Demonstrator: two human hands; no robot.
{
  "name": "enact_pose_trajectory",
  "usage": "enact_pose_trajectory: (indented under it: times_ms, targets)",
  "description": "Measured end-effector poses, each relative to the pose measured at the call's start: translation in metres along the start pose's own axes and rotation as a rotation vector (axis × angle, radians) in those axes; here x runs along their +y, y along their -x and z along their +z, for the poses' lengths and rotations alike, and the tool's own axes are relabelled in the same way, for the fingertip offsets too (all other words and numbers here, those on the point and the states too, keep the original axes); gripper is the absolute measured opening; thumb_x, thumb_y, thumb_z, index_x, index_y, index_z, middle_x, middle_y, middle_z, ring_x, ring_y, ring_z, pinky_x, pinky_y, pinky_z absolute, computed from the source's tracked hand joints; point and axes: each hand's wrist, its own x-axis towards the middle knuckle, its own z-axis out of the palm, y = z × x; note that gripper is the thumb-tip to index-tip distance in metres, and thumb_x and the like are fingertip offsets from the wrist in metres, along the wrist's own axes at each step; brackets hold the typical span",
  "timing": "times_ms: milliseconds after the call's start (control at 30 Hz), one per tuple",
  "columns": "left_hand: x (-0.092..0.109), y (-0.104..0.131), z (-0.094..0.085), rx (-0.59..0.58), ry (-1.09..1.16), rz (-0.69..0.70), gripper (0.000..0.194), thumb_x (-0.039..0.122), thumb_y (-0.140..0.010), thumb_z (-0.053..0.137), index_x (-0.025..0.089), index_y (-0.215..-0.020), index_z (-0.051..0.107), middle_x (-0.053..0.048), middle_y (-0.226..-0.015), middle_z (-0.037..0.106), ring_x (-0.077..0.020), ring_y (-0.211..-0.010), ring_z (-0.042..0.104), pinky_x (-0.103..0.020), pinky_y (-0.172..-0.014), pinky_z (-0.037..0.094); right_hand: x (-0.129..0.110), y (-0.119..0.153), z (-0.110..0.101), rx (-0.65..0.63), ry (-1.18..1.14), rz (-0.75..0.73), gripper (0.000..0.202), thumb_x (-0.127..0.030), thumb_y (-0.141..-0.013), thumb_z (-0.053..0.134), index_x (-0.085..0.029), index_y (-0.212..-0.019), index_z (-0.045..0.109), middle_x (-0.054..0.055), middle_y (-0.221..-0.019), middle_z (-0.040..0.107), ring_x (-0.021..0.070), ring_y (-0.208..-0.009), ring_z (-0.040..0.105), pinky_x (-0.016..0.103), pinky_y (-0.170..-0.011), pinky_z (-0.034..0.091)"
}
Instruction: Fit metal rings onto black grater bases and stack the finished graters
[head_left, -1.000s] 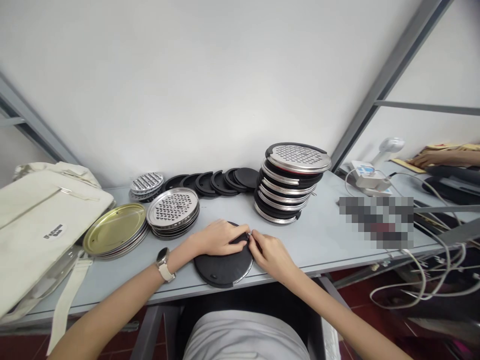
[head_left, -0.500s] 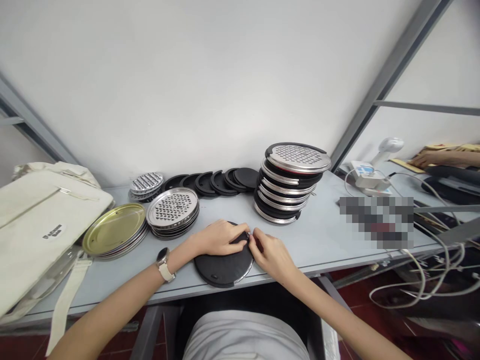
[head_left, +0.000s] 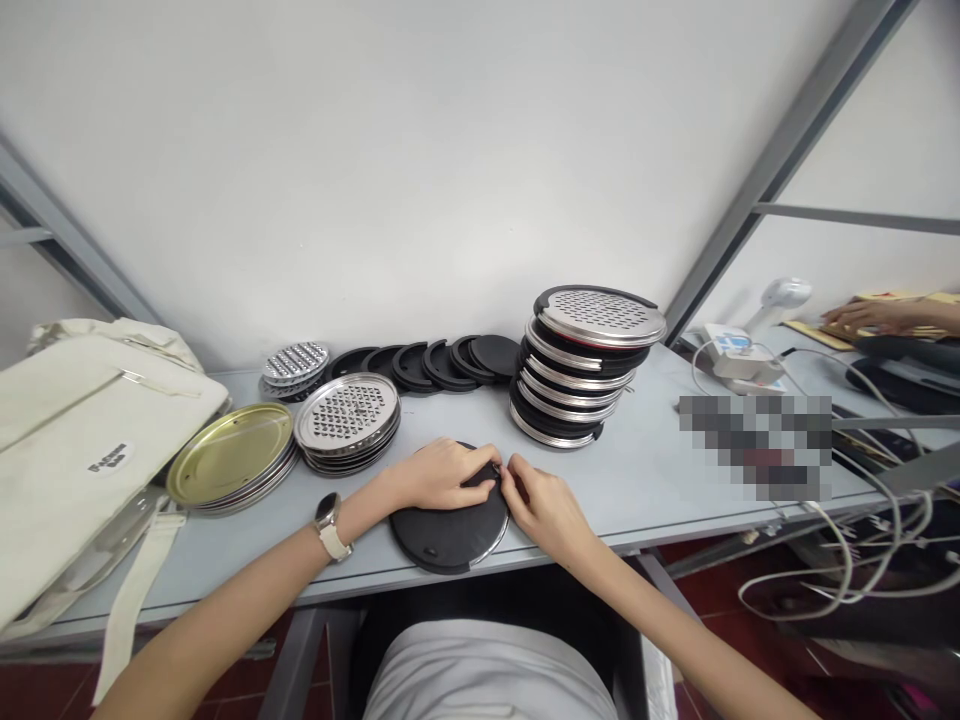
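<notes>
A round black disc with a thin metal rim showing at its right lies at the table's front edge. My left hand rests over its top, thumb and fingers closed on its upper right edge. Beside it my right hand pinches at the same edge; whatever is between its fingertips is too small to name. Further back, a tall stack of metal grater discs with black rims stands to the right. Several black rings and discs overlap along the wall. Perforated metal discs are stacked to the left.
Gold-coloured round plates are piled beside a cream bag on the left. Smaller grater discs sit behind. At the right are a white scanner, white cables, a metal frame post and another person's hand.
The view has shifted very slightly. Both hands stay at the disc's upper right edge with almost no movement.
</notes>
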Motion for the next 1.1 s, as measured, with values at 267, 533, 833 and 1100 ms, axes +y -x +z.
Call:
enact_pose_trajectory:
  times_ms: [267, 533, 833, 1100]
  targets:
    - [0.0026, -0.0013, -0.0011, 0.002, 0.025, -0.035, 0.022, 0.03, -0.085, 0.048, 0.02, -0.105, 0.047, 0.002, -0.067, 0.062, -0.0169, -0.056, 0.058, -0.025, -0.051, 0.031, 0.0008, -0.0017, -0.0003, -0.028, -0.032, 0.017, 0.021, -0.031, -0.096, 0.033, -0.023, -0.079, 0.04, -0.004, -0.057, 0.051, 0.0139, -0.049, 0.05, 0.023, -0.05, 0.028]
    - [0.0023, -0.0012, -0.0013, 0.011, 0.028, -0.033, 0.022, 0.03, -0.085, 0.048, 0.019, -0.103, 0.047, 0.003, -0.063, 0.058, -0.0159, -0.053, 0.054, -0.025, -0.05, 0.028, 0.0014, -0.0008, -0.0003, -0.033, 0.016, -0.029, 0.02, -0.028, -0.096, 0.031, -0.021, -0.083, 0.045, -0.002, -0.059, 0.055, 0.0153, -0.052, 0.055, 0.023, -0.051, 0.029]
    - [-0.0008, -0.0017, 0.0003, 0.015, 0.272, -0.072, 0.03, 0.026, -0.082, 0.055, 0.019, -0.11, 0.049, 0.008, -0.057, 0.047, -0.0104, -0.051, 0.048, -0.02, -0.051, 0.03, 0.0046, -0.0009, 0.0056, 0.005, 0.139, -0.108, 0.02, -0.023, -0.096, 0.03, -0.018, -0.091, 0.049, 0.001, -0.063, 0.059, 0.0156, -0.053, 0.056, 0.025, -0.051, 0.027]
    - [-0.0039, -0.0019, -0.0013, 0.046, 0.358, -0.054, 0.023, 0.023, -0.079, 0.058, 0.018, -0.102, 0.055, 0.01, -0.056, 0.039, -0.0069, -0.05, 0.038, -0.019, -0.051, 0.026, 0.0029, -0.0014, 0.003, -0.002, 0.128, -0.096, 0.021, -0.024, -0.096, 0.029, -0.018, -0.088, 0.048, 0.001, -0.062, 0.059, 0.016, -0.053, 0.056, 0.025, -0.051, 0.028]
